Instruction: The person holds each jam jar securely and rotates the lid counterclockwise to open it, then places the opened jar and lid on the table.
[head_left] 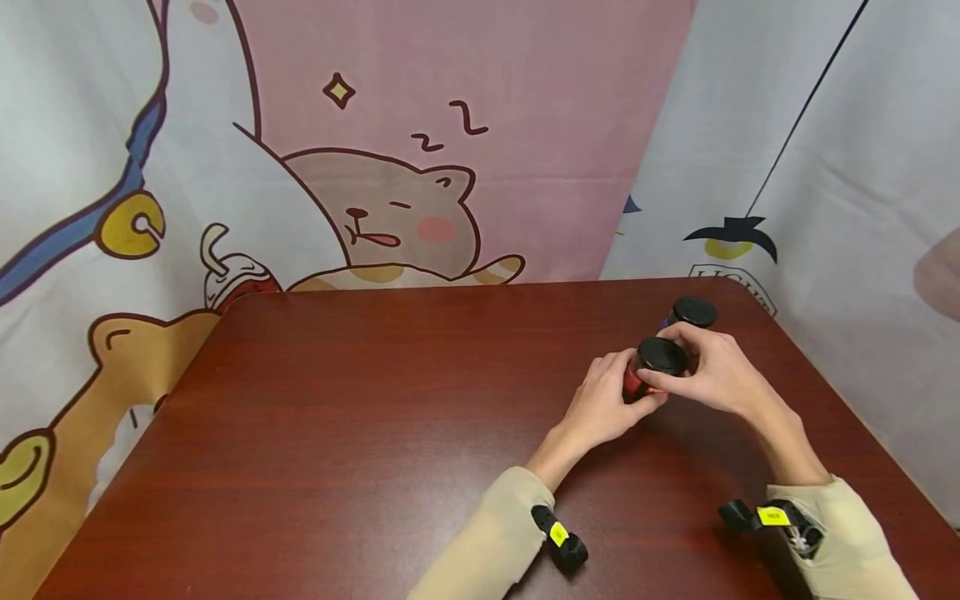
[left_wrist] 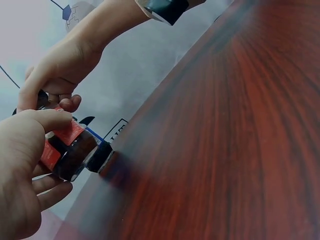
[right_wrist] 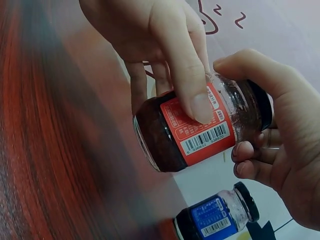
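Observation:
A glass jar [head_left: 651, 367] with dark contents, a red label and a black lid [head_left: 662, 355] sits between both hands at the right of the wooden table [head_left: 360, 417]. My left hand [head_left: 611, 400] grips the jar's body, thumb across the red label [right_wrist: 200, 127]. My right hand [head_left: 712, 371] curls its fingers round the lid [right_wrist: 262, 105]. In the left wrist view the jar [left_wrist: 72, 150] shows between my left hand [left_wrist: 20, 170] and right hand [left_wrist: 60, 70]. Whether the jar rests on the table I cannot tell.
A second jar [head_left: 690, 312] with a blue label [right_wrist: 212, 220] and black lid stands just behind the hands, near the table's far right corner. Cartoon-printed cloth [head_left: 390, 167] hangs close behind and beside the table. Black wrist straps [head_left: 558, 537] with yellow tags sit on both sleeves.

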